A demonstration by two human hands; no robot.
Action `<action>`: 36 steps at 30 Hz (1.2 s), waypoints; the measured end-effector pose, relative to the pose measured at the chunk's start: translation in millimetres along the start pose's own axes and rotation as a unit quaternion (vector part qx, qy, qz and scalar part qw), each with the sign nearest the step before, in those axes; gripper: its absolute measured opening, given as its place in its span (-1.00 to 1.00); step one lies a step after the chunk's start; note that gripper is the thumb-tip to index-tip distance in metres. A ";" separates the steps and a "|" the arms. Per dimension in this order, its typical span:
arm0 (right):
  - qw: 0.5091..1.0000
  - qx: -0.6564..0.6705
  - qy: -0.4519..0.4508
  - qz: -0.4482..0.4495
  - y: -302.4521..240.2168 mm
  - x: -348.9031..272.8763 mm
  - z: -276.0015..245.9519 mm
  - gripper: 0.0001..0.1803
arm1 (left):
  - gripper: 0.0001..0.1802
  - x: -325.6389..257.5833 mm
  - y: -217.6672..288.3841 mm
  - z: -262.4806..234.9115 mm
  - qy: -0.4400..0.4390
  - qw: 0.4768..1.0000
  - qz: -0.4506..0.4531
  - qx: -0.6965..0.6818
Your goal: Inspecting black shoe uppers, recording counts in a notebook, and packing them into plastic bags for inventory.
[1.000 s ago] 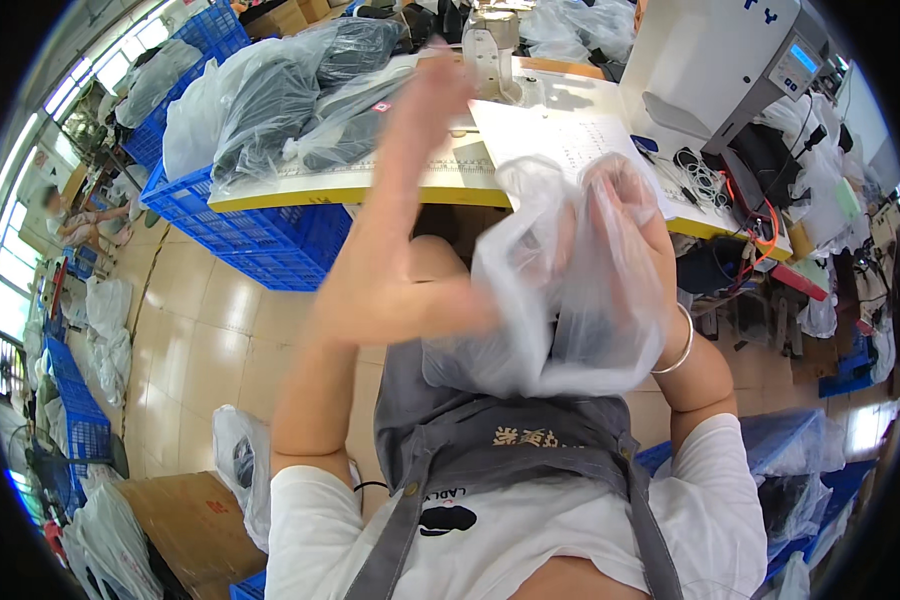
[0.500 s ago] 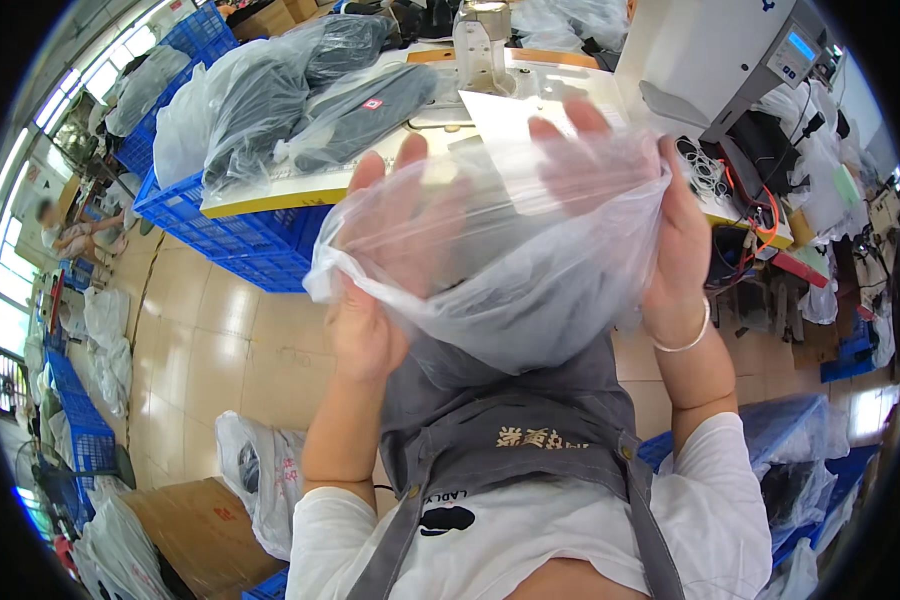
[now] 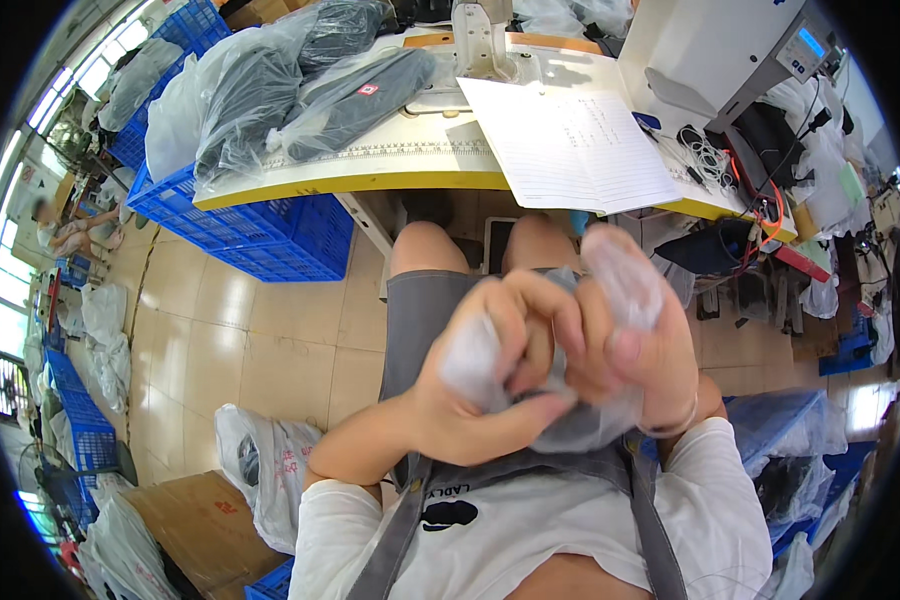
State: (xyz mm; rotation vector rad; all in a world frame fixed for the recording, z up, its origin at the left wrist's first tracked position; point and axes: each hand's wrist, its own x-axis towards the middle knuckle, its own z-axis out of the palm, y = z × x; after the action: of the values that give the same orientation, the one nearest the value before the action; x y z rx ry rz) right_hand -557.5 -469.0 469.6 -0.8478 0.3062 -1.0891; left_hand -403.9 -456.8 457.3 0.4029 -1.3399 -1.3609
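Note:
A clear plastic bag [image 3: 582, 432] is bunched up between my two hands, above my lap. My left hand [image 3: 460, 415] is closed, with a whitish fold of the plastic showing in its curled fingers. Close against it, my right hand [image 3: 665, 365] grips another part of the bag, and a strip of plastic runs up over its fingers. Both hands are somewhat blurred. Most of the bag's body is hidden behind them, so I cannot tell what is in it. Beneath it lies my grey apron [image 3: 425, 310].
Ahead is a white worktable [image 3: 410, 165] with a yellow edge, holding an open notebook [image 3: 580, 140], bagged dark items [image 3: 355, 105] and a machine [image 3: 482, 40]. Blue crates [image 3: 290, 240] stand under its left side. A cardboard box [image 3: 205, 530] and a white bag [image 3: 260, 460] are at my lower left.
The bag was spread wide over the table edge between my open fingers. Now both hands have come together lower and nearer, closed on the gathered plastic, and the notebook shows fully.

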 end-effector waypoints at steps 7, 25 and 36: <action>0.925 -0.212 -0.173 -0.264 -11.0 -13.1 -2.7 -0.87 | -0.70 -11.7 1.1 7.3 0.050 0.584 0.476 0.655; 0.613 -0.658 -0.337 -0.279 -61.9 26.9 9.5 -0.51 | -0.85 -5.7 25.7 -0.4 -0.284 0.724 0.097 0.621; 0.613 -0.645 -0.296 -0.346 -20.8 6.5 -4.7 -0.76 | -0.02 7.0 23.1 -3.7 -0.196 0.884 -0.085 0.416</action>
State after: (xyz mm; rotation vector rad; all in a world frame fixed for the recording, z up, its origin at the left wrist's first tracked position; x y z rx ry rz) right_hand -570.9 -480.9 483.0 -2.7649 0.1469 -1.0873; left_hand -392.5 -458.0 478.9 0.8637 -2.2662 -0.9591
